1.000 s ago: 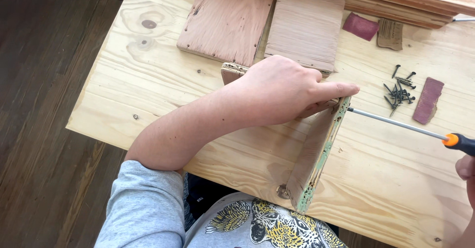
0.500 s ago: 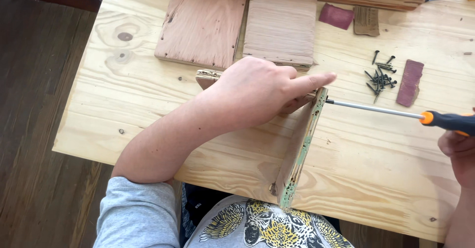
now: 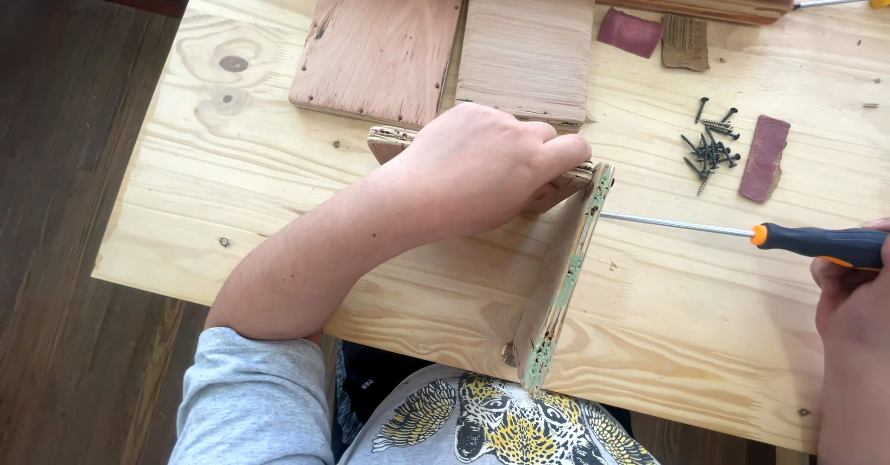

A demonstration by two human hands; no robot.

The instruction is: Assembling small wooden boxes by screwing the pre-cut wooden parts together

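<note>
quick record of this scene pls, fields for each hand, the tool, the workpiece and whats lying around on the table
left hand: left hand presses down on a wooden piece
right hand: right hand grips the screwdriver by its black and orange handle
tool: shaft lies level, tip at the face of the upright board
workpiece: upright board with a green-stained edge, set against the held piece
table: light wooden table
nearby: pile of dark screws, two flat wood panels, reddish sandpaper pieces

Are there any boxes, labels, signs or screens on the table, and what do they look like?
No boxes, signs or screens show.
Sandpaper scrap: top right on the table, small tan rectangle with faint print on its back, too small to tell.
</note>
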